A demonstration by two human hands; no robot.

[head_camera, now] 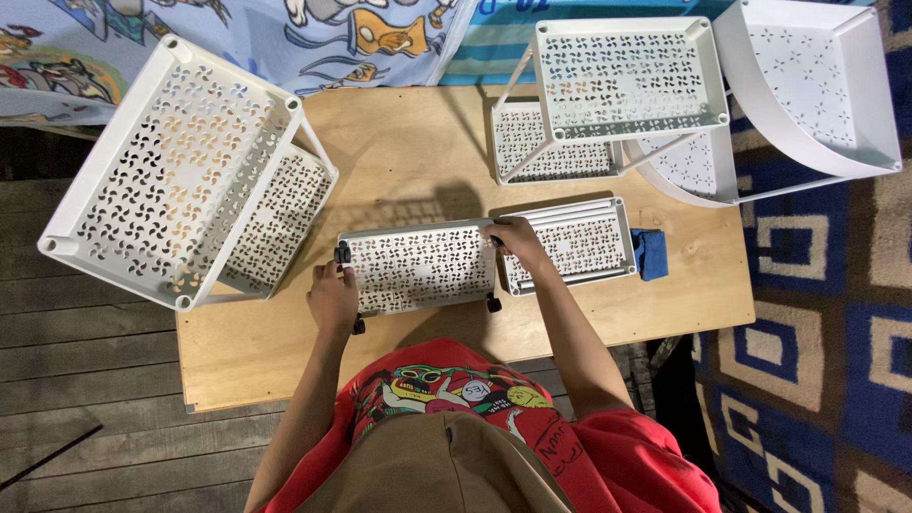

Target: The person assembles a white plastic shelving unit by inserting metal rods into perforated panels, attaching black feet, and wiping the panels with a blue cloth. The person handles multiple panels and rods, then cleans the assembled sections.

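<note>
A white perforated tray (418, 268) with small black casters at its corners lies flat near the front middle of the wooden table (399, 142). Just to its right, edge to edge with it, lies a second white perforated tray (581, 243), and a blue cloth (652, 253) sits against that tray's right end. A large white two-tier rack (180, 176) stands tilted over the table's left edge. A smaller two-tier rack (617, 81) stands at the back right, beside a rounded white corner shelf (817, 81) that overhangs the patterned blue rug (817, 285). A printed cartoon cloth (237, 38) hangs behind the table. The left hand (332, 296) is curled closed on the caster tray's left end. The right hand (518, 241) grips its upper right corner, fingers bent over the edge.
</note>
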